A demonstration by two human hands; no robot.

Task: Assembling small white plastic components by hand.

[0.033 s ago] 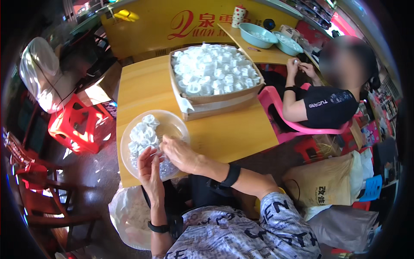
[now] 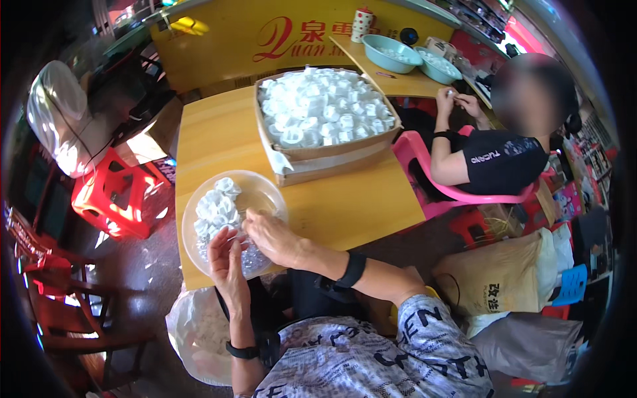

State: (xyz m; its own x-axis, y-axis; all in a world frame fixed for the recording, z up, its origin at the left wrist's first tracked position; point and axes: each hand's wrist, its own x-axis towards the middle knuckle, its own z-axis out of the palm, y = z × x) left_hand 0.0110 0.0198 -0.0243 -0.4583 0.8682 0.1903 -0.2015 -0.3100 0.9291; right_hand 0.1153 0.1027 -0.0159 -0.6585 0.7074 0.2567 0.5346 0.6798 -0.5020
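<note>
A round translucent basin [image 2: 188, 233] stands at the near left corner of the table. White ring-shaped plastic pieces [image 2: 217, 207] are heaped along its left side, and small clear shiny pieces [image 2: 255, 260] lie nearest me. My left hand [image 2: 229, 266] is over the basin's near rim, fingers curled and closed. Just right of it and almost touching, my right hand [image 2: 273, 240] is closed with its fingertips pinched together above the basin. Whatever is between the fingers of either hand is too small and hidden to name.
A cardboard box [image 2: 332, 158] piled with white and clear plastic pieces stands on the wooden table [image 2: 215, 132]. Two turquoise basins [image 2: 393, 64] are behind it. At right, a person [image 2: 504, 159] sits on a pink chair [image 2: 424, 169]. A plastic bag [image 2: 199, 338] lies below the table's near edge.
The whole view has shifted slightly. My hands stay close together over the basin, with no clear change in what they hold.
</note>
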